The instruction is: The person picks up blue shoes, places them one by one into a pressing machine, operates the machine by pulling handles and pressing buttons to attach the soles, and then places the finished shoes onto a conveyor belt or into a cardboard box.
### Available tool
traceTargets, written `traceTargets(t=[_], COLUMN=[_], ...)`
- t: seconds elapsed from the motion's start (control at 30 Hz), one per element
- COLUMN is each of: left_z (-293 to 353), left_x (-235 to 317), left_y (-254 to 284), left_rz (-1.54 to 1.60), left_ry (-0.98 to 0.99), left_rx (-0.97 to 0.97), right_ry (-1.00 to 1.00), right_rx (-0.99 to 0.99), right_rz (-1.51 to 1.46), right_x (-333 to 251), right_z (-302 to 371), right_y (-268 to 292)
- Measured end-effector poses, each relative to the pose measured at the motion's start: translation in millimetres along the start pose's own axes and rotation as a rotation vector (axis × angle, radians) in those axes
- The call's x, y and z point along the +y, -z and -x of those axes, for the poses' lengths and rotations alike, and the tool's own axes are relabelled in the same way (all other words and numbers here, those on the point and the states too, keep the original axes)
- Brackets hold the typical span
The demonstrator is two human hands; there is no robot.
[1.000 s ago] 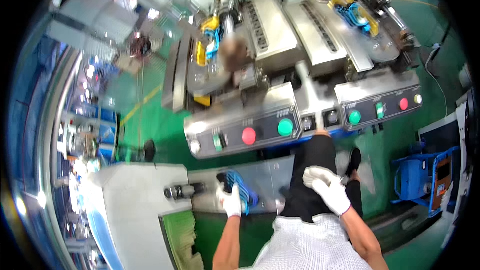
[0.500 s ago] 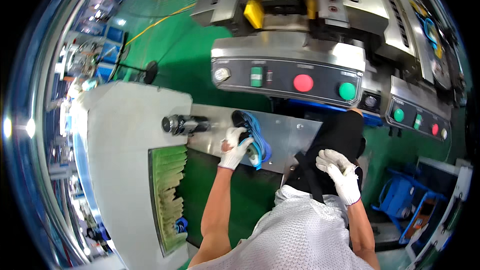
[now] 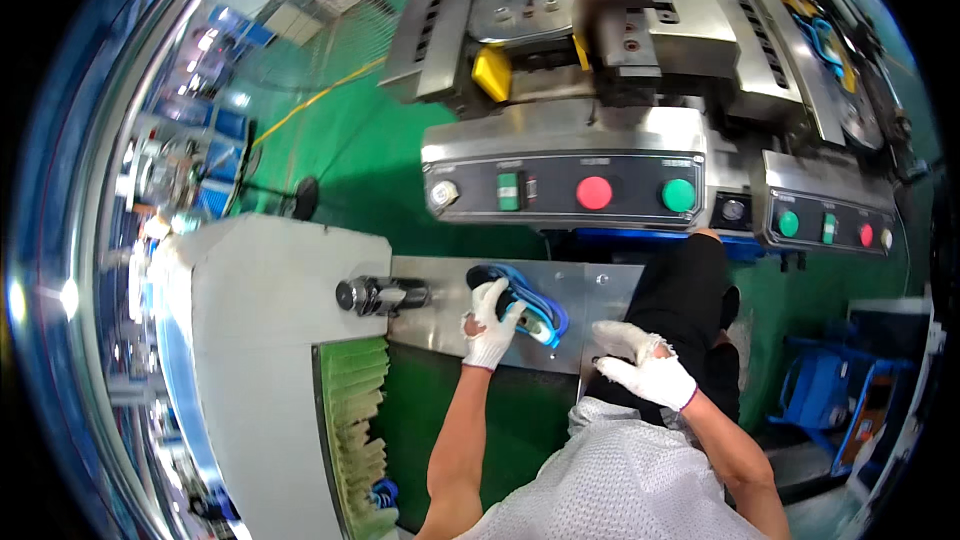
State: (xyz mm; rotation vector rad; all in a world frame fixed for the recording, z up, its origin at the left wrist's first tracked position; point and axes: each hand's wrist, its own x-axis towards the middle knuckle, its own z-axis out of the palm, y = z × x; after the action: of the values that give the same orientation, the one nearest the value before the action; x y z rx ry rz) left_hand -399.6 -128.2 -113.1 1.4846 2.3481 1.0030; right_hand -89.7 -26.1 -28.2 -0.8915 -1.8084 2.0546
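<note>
A blue-and-black shoe-sole-shaped piece [image 3: 535, 302] with bright blue edging lies on the metal shelf [image 3: 440, 330] in front of me. My left hand [image 3: 488, 328], in a white glove with some fingertips bare, grips its near left side, fingers over the black part and thumb by the light end. Whether it is one piece or a stack, I cannot tell. Over my lap, just right of the shelf, my right hand [image 3: 648, 368] is gloved too. Its thumb and fingers are apart, with nothing seen between them.
A dark cylindrical metal fitting [image 3: 382, 295] juts over the shelf's left end from a grey machine housing [image 3: 290, 290]. Below it hangs a green strip curtain [image 3: 350, 430]. Ahead stands a press with a button panel [image 3: 565, 185]; a second panel [image 3: 828, 215] is at right.
My right hand has moved left over my lap toward the shelf, its thumb and fingers now pointing left. My left hand stays on the blue-and-black piece. The whole view has shifted a little.
</note>
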Motion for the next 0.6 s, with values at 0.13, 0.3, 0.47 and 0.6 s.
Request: traceTargets(t=[0.13,0.3,0.47,0.6], left_z=[-11.7,-31.5,-28.1,-38.9], left_x=[-2.6,49.4,104.2,155.7], left_y=[0.9,8.6,0.9,-28.6], left_rz=[0.002,0.043,0.464,0.561], left_ry=[-0.009,0.335,0.412,0.124], left_rx=[-0.027,-0.043,-0.121,-0.204], right_ry=[0.003,0.079,0.331,0.338], right_rx=[0.047,0.19,0.41,0.465], right_rz=[0.039,0.122,0.509,0.515], right_x=[5.9,0.4,-20.3,-35.3], right_z=[14.5,29.3,38.7,60.5], right_y=[8.9,13.6,16.9,35.6])
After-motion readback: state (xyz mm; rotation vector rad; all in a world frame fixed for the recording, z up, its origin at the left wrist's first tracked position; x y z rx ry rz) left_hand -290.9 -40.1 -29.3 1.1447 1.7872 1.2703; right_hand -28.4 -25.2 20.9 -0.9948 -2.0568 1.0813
